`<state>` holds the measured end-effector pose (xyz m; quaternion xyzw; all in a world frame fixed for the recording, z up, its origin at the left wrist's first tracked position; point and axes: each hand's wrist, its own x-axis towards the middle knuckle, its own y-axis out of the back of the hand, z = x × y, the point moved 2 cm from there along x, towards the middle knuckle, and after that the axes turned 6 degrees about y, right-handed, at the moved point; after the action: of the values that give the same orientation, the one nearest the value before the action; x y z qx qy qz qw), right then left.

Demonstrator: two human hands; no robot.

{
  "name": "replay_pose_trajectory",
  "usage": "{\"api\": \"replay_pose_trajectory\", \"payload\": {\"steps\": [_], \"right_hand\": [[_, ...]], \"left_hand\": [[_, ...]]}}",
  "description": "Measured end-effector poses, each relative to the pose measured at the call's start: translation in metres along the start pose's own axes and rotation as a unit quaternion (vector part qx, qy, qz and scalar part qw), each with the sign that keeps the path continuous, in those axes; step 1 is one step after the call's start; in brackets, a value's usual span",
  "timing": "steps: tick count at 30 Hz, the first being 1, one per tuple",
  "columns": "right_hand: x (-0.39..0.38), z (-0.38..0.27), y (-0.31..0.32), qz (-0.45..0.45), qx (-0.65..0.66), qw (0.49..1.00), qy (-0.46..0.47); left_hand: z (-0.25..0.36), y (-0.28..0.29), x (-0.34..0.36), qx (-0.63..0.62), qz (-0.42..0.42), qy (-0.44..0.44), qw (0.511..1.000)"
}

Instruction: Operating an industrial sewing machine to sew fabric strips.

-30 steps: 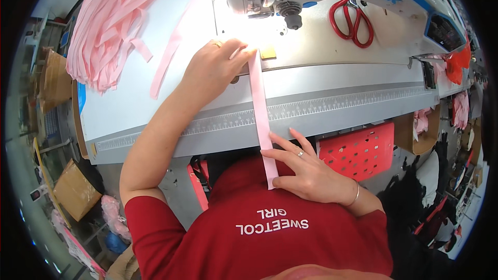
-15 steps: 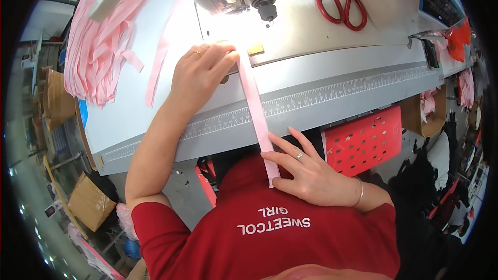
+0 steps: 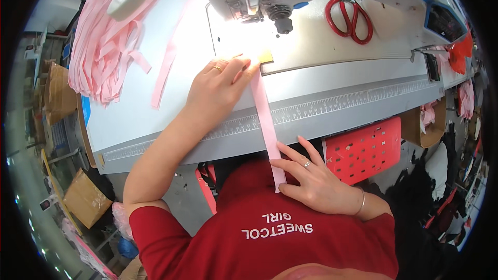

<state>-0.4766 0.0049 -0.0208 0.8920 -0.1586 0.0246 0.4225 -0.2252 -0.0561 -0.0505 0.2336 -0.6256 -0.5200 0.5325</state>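
A narrow pink fabric strip (image 3: 266,119) runs from the sewing machine (image 3: 259,0) over the table's front edge to my red shirt. My left hand (image 3: 220,85) is closed on its far part, with the fingertips beside a small yellow piece (image 3: 266,56) below the machine head. Bright lamp light washes out the strip's far end. Lower down, my right hand (image 3: 314,184) holds the strip's near end at its right edge with thumb and fingers. The strip looks fairly straight between both hands.
A pile of pink strips (image 3: 106,57) lies at the back left, with one loose strip (image 3: 166,75) beside it. Red-handled scissors (image 3: 348,19) rest under the machine arm. A printed ruler (image 3: 332,99) follows the table's front, above a red perforated panel (image 3: 363,150).
The view has shifted a little, so the machine and table appear lower and farther right. My left fingertips are slightly closer to the yellow piece. Both hands keep hold of the strip.
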Motion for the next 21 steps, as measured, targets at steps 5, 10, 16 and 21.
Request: {"api": "replay_pose_trajectory", "payload": {"steps": [5,10,16,21], "right_hand": [[0.007,0.008,-0.001,0.011,0.005,1.0,0.007],[0.017,0.019,0.001,0.06,0.004,0.998,-0.005],[0.027,0.039,-0.004,0.117,-0.019,0.993,-0.028],[0.041,0.047,0.001,0.135,0.002,0.989,-0.057]], "left_hand": [[-0.005,0.001,0.003,-0.005,-0.018,0.014,1.0],[-0.012,-0.002,0.006,-0.007,-0.022,0.014,1.0],[-0.015,-0.005,0.007,-0.012,-0.028,0.028,0.999],[-0.016,-0.007,0.008,-0.014,-0.023,0.033,0.999]]}}
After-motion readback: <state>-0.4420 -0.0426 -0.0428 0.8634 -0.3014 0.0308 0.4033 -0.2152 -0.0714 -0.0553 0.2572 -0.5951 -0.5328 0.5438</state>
